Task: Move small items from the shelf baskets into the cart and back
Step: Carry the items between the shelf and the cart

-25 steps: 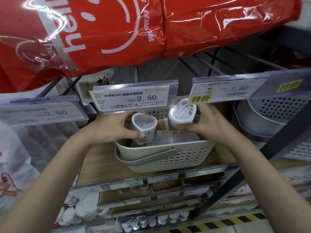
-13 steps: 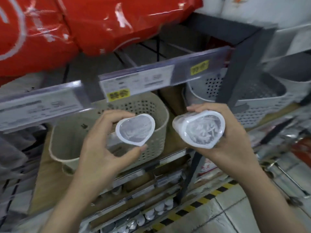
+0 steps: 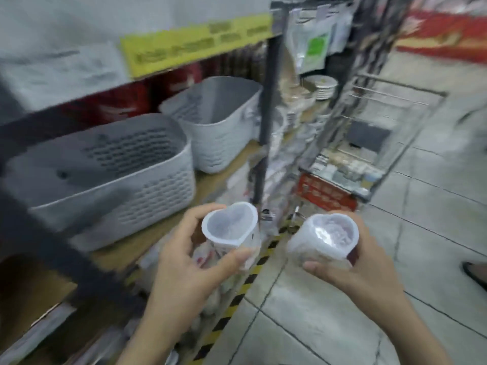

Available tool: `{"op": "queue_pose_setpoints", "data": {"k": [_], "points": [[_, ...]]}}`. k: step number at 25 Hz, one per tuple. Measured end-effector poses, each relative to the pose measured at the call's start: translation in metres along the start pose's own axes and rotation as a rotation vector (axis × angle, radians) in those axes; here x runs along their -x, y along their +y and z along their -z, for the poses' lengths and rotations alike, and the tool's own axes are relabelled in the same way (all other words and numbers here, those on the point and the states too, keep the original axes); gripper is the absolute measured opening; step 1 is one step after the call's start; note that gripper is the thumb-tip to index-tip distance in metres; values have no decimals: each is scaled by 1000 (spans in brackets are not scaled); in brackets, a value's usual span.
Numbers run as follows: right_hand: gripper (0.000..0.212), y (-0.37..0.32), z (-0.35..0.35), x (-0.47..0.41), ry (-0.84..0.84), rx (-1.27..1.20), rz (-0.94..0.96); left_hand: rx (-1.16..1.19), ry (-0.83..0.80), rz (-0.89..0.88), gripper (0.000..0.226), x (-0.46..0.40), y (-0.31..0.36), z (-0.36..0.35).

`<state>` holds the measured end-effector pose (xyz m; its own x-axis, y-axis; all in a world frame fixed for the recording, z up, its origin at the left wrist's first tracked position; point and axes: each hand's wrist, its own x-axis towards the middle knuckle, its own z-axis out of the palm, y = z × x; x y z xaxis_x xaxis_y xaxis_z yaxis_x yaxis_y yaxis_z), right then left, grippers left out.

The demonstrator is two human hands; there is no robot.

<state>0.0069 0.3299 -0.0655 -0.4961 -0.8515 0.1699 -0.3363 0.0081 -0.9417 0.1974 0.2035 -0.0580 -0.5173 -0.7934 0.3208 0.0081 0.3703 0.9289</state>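
My left hand [image 3: 184,262] grips a small heart-shaped clear plastic container [image 3: 231,229] with a white rim, thumb under it and fingers behind. My right hand [image 3: 353,267] grips a second heart-shaped container [image 3: 326,239], its lid facing me. Both are held in front of me, above the shelf's lower edge and the tiled floor. A wire shopping cart [image 3: 374,143] stands to the upper right, several small items lying in its bottom. The view is motion-blurred.
Two grey perforated baskets [image 3: 147,191] [image 3: 224,122] sit on the wooden shelf at left. A dark shelf upright [image 3: 266,114] stands between the baskets and the cart. Yellow-black hazard tape [image 3: 237,288] runs along the floor. A dark shoe [image 3: 474,272] shows at the right edge.
The view has swung right, away from the beige basket toward the cart. Both hands have carried their heart-shaped containers out from the shelf and lower in the view.
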Motion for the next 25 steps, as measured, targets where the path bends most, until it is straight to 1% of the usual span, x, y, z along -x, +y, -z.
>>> {"op": "queue_pose_setpoints", "data": {"k": [3,5,7,13,16,18,22,25], "points": [[61,39,53,-1,77,10,-98,91,-101,76,39,-27,-17,-66],[56,62,77,-6,122,3,-171,103,-151,149,41,-42,-31,-99],[52,86,91,-17,156,-16,-235,91,-190,221,42,-60,-46,-121],[57,147,120,-91,221,-81,-343,32,-276,343,39,-145,-105,-174],[61,173,141,-136,239,-113,-409,6,-346,384,40,-203,-133,-210],[56,186,155,-163,246,-118,-441,-10,-390,385,44,-240,-144,-239],[50,216,194,-201,343,-166,-485,-9,-499,385,43,-306,-158,-307],[53,244,228,-219,430,-215,-556,1,-566,399,41,-340,-168,-354]]}}
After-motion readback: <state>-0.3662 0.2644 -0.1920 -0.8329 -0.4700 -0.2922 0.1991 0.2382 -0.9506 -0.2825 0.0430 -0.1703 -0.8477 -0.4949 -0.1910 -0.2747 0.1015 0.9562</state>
